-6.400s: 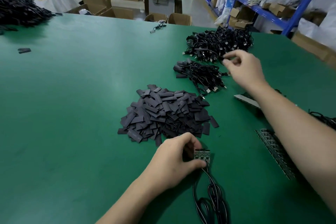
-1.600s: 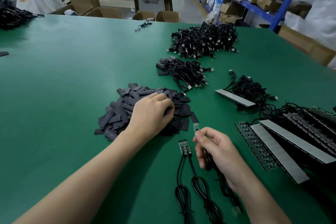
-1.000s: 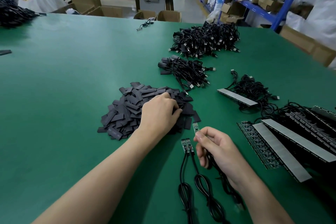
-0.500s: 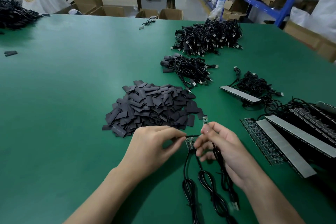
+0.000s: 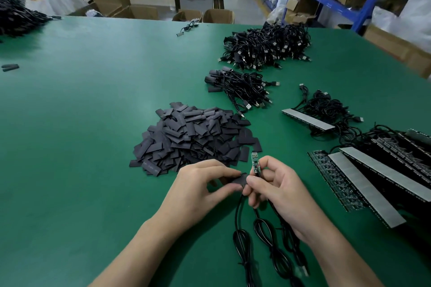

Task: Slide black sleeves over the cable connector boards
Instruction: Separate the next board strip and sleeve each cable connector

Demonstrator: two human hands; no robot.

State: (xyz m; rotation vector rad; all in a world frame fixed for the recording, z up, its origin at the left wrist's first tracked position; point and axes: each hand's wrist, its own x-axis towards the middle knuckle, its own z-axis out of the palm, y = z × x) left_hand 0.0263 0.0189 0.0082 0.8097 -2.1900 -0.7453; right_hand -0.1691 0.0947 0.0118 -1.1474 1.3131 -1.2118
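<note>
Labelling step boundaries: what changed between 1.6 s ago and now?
The left hand left the sleeve pile, came back toward the person pinching one black sleeve, and now meets the right hand. The right hand still grips its cable with the bare board pointing up. The boards that lay on the table are now hidden behind the fingers. Sleeve pile and cable bundles are unchanged.

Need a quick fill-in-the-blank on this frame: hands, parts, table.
The left hand pinches a black ____.
The right hand holds a bare connector ____.
The sleeve pile lies on a ____ table.
Missing words: sleeve; board; green.
</note>
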